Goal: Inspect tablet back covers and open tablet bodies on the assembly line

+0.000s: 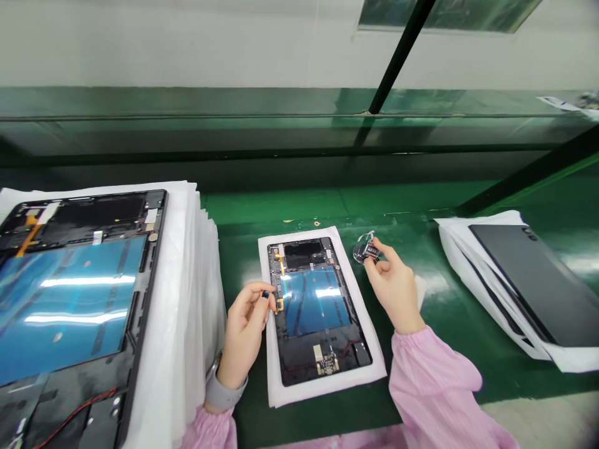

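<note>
An opened tablet (313, 349), its blue sheet and circuit parts showing, lies on a white foam sheet (281, 396) on the green bench. At the tablet's left edge, beside an orange flex cable (279, 304), my left hand (248, 321) has thumb and index finger pinched together. A small dark spot shows at the thumb tip; what the pinch holds, if anything, I cannot make out. My right hand (393, 287), right of the tablet's top corner, is closed on a small dark electronic part (370, 251) with thin pale strands, raised over the bench.
On the left rises a tall stack of white foam sheets (182, 299) with another opened tablet (88, 299) on top. Closed dark grey tablets (543, 280) with foam between them lie at the right. A dark post (397, 56) and green rail (281, 149) stand behind the bench (337, 424).
</note>
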A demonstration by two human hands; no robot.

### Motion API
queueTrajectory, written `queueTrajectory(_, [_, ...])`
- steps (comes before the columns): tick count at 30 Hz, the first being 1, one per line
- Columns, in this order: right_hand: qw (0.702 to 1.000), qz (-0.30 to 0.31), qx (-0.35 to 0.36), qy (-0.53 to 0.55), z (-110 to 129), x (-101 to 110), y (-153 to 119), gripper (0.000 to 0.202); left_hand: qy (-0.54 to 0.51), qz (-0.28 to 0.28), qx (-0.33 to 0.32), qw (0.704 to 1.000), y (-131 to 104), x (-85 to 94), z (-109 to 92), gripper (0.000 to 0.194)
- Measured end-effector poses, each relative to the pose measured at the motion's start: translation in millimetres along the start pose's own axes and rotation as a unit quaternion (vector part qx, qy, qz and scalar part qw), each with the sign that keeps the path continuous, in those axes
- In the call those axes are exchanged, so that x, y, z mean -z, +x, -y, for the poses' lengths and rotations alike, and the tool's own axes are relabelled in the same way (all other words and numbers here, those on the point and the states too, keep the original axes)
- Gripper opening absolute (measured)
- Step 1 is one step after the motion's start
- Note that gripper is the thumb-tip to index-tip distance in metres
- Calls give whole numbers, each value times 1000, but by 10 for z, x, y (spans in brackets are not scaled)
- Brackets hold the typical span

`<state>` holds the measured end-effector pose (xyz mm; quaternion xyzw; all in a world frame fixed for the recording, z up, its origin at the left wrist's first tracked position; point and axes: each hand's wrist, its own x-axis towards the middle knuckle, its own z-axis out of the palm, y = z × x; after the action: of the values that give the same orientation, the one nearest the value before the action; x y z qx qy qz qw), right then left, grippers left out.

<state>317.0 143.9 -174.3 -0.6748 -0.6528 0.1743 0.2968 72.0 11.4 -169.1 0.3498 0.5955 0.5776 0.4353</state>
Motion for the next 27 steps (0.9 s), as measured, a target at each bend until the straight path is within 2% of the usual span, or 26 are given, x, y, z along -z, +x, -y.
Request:
queueTrajectory(6, [997, 18, -3, 72, -68, -30, 41, 46, -51, 44, -17, 998, -19, -14, -5, 11])
queueTrajectory(12, [979, 31, -10, 202, 20, -22, -24, 62, -90, 67, -41, 993, -21, 0, -6, 10])
queueTrajectory(15, [956, 40, -29, 290, 47, -1, -22, 63, -101, 75, -47, 991, -31, 0, -17, 11])
queueTrajectory(20, [905, 110, -64, 406, 66, 52, 29, 32, -108, 87, -51, 989, -46, 10, -5, 11])
queueTrajectory(23, [873, 150, -89, 455, 88, 76, 45, 28, -109, 90, -48, 989, -46, 17, 11, 10])
queueTrajectory(27, [842, 166, -116, 500, 112, 83, 51, 24, -110, 95, -47, 988, -54, 22, 3, 12])
